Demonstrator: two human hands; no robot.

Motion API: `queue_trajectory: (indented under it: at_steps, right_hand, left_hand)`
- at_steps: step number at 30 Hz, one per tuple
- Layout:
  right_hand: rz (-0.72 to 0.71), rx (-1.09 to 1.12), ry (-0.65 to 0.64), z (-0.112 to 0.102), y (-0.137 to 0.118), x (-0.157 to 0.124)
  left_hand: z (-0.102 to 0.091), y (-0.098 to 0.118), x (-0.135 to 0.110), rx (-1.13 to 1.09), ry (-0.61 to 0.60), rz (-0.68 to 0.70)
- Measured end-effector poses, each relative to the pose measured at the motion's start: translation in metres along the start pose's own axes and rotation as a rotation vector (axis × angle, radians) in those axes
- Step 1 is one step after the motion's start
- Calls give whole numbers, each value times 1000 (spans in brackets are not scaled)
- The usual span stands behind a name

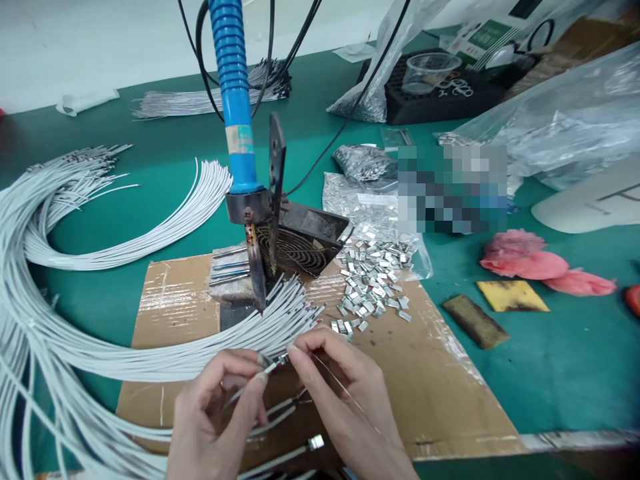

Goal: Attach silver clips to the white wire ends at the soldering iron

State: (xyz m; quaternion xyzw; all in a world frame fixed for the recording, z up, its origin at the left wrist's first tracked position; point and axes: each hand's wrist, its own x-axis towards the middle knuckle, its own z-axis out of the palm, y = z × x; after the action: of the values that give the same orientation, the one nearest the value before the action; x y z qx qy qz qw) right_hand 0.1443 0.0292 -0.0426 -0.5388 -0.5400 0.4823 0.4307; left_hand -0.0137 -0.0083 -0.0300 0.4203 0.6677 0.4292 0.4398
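Observation:
My left hand (217, 410) pinches a white cable (271, 368) near its end, thumb against forefinger. At the cable's tip is a small metal connector (283, 360), and the thumb and forefinger of my right hand (347, 393) close on it. A thin wire (345, 389), like solder, runs through my right hand and out over the palm side. Below the hands, another cable ends in a silver plug (316, 443). Just beyond my fingers lies a bundle of white cables (215, 353) with bared, coloured ends.
A soldering iron with a blue handle (233, 87) hangs over the cardboard (170, 300), beside a black fan (300, 243). Loose metal connectors (373, 277) are heaped at right. Beyond lie a yellow sponge (513, 295), a brown pad (475, 321), a pink cloth (540, 260) and plastic bags (565, 127).

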Motion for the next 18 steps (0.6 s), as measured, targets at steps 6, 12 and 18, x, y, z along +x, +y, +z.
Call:
queue_trajectory:
  at_steps: [6,12,18]
  right_hand:
    - [74,40,26,-6,5,-4]
    - [53,74,6,-8,9,-6]
    - [81,5,-38,-17,5,-10]
  left_hand:
    - [-48,-26,3,582,153,590]
    - [-69,-42,11,871,150,791]
    - [-81,-41,12,897,54,760]
